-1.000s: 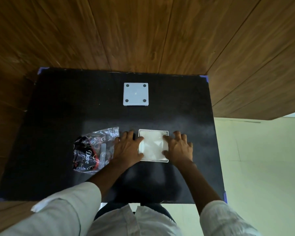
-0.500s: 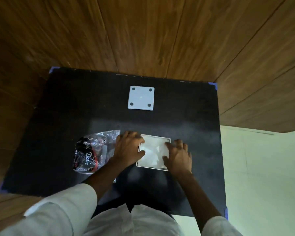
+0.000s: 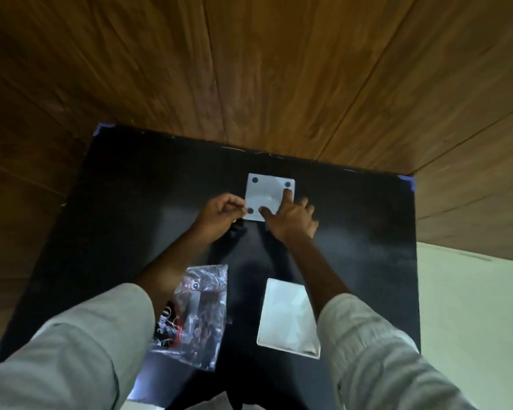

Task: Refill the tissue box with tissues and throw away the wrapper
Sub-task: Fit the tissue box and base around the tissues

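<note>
Pinching the dotted lid (image 3: 265, 196) corner, left hand (image 3: 219, 216); right hand (image 3: 290, 220) spread flat on it; wrapper (image 3: 196, 315) lettering blurred.

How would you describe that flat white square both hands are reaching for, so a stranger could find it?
On the black mat, look to the far edge by the wooden wall. The white square panel lies flat there, the left hand at its near corner. Unlike the plain tissue box nearer the person, it has dark dots at its corners.

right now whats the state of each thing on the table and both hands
box: open, filled with tissues, untouched
base plate: flat on table, pads up, both hands at it
wrapper: empty, crumpled, lying on table
left hand: pinching plate's near-left corner
right hand: fingers spread on plate
</note>
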